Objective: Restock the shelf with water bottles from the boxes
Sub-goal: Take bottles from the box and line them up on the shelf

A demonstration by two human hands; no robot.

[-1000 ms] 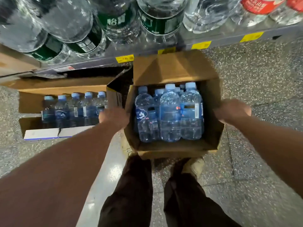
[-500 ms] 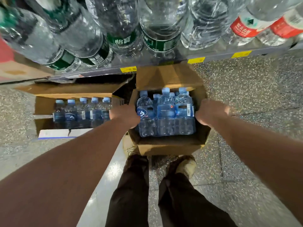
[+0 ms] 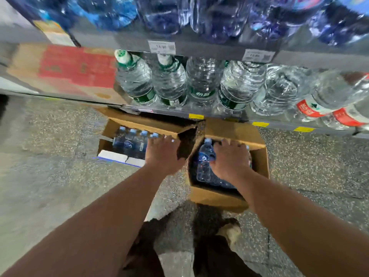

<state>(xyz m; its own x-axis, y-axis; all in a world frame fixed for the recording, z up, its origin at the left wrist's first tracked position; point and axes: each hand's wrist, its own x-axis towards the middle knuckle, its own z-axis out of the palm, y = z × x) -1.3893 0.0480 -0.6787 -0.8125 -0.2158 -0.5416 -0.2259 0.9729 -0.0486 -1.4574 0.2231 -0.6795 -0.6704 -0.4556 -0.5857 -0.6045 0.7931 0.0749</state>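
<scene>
Left grip: fingers straight and apart, holding nothing, hovering over the inner flap between the 2 boxes, fingertips at the last caps in the left box. Right grip: inside the right box, fingers spread across the tops of the small water bottles; too blurred to tell if it's clamped on one. Both boxes sit on the floor, against the shelf. The left box holds a row of blue-capped bottles. The shelf above carries large bottles with green labels, red-labelled ones further right.
</scene>
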